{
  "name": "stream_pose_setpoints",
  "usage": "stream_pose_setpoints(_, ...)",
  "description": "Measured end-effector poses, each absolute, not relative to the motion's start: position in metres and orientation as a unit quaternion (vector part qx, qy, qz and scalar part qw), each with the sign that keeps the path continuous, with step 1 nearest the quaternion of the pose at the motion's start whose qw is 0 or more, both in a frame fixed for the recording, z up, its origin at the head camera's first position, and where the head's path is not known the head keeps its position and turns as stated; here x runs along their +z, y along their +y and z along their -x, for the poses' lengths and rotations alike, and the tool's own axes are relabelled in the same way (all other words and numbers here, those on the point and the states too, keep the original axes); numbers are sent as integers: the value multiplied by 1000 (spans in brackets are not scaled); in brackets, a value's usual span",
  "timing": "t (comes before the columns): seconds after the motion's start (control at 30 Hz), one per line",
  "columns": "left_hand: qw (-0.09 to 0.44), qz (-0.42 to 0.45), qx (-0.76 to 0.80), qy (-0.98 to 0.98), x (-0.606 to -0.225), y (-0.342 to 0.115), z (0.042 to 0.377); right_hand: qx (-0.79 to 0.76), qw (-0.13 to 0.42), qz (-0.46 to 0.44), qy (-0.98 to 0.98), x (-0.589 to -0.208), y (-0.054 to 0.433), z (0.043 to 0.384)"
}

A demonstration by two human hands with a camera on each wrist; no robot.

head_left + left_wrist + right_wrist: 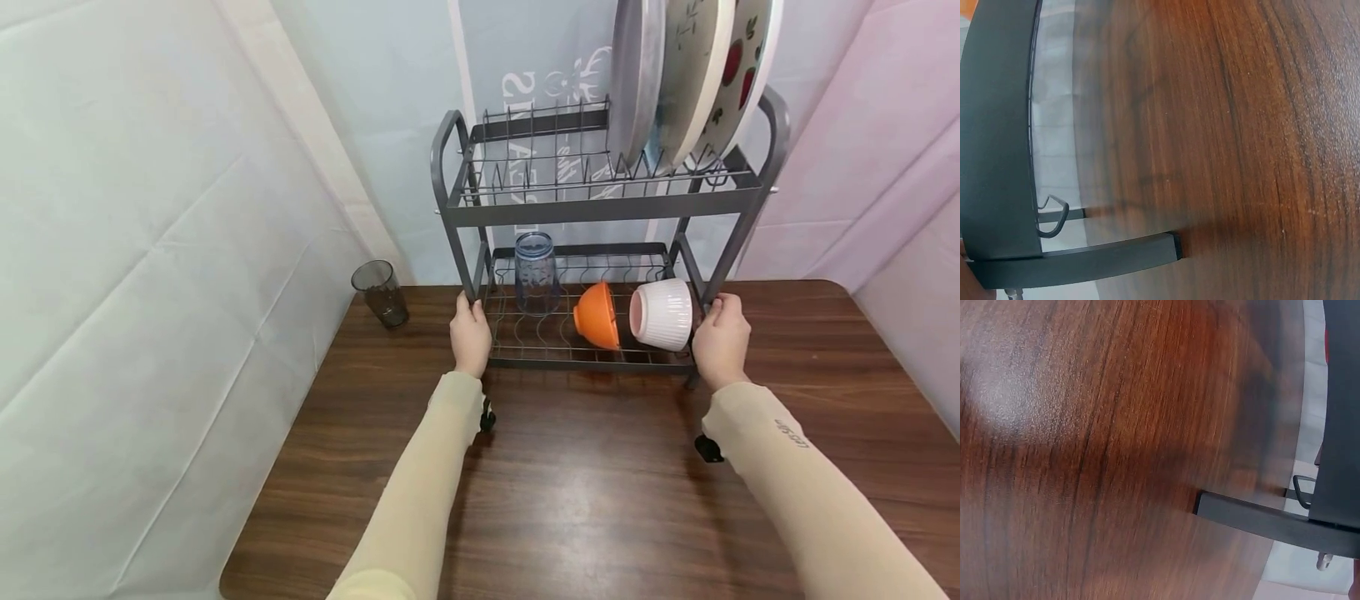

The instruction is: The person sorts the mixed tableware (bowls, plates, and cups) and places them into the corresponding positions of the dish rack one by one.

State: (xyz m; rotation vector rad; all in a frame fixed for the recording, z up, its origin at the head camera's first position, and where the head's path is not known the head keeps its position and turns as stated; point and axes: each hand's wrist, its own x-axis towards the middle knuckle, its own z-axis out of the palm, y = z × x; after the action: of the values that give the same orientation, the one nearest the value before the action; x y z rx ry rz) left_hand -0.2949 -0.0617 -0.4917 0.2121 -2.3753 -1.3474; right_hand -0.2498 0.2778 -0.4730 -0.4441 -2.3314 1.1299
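Note:
A dark grey two-tier dish rack stands at the back of the wooden table. My left hand grips its left front post low down, while my right hand holds the right front post at about the same height. On the lower tier are a blue glass, an orange bowl tipped on its side and a white ribbed bowl, also tipped. Large plates stand upright at the right of the upper tier. Each wrist view shows a front leg by the tabletop; the hands are mostly out of those views.
A dark tinted glass is on the table left of the rack, near the back left edge. Pale cloth walls close in the table behind and at both sides.

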Motion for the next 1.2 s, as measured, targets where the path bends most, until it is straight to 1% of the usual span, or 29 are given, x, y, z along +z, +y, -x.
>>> stream_pose_setpoints(0.17, 167, -54, -502, -847, -493, -65, 296, 410, 273, 167, -854, -479, 279, 252)
stream_pose_setpoints(0.37, 77, 5, -520, -850, -488, -82, 293, 409, 298, 176, -845, -483, 278, 252)
stream_pose_setpoints(0.43, 65, 24, -511, -857, -488, -93, 291, 408, 303, 178, -843, -484, 277, 252)
stream_pose_setpoints(0.5, 80, 31, -505, -859, -488, -105, 289, 409, 306, 183, -840, -484, 277, 253)
stream_pose_setpoints(0.57, 111, 10, -503, -857, -490, -120, 289, 409, 311, 187, -837, -484, 277, 253)
stream_pose_setpoints(0.8, 218, -121, -541, -803, -505, -183, 303, 405, 316, 195, -835, -483, 277, 255)
stream_pose_setpoints(0.87, 226, -149, -543, -795, -506, -198, 306, 404, 316, 195, -836, -485, 277, 256)
stream_pose_setpoints(0.93, 204, -178, -543, -795, -506, -210, 309, 403, 317, 194, -836, -485, 276, 256)
stream_pose_setpoints(1.03, 134, -206, -530, -811, -504, -225, 313, 402, 321, 190, -836, -485, 274, 256)
stream_pose_setpoints(1.13, 75, -208, -513, -829, -497, -234, 316, 405, 320, 188, -835, -485, 273, 256)
stream_pose_setpoints(1.2, 53, -201, -504, -839, -493, -239, 320, 407, 319, 189, -835, -485, 272, 257)
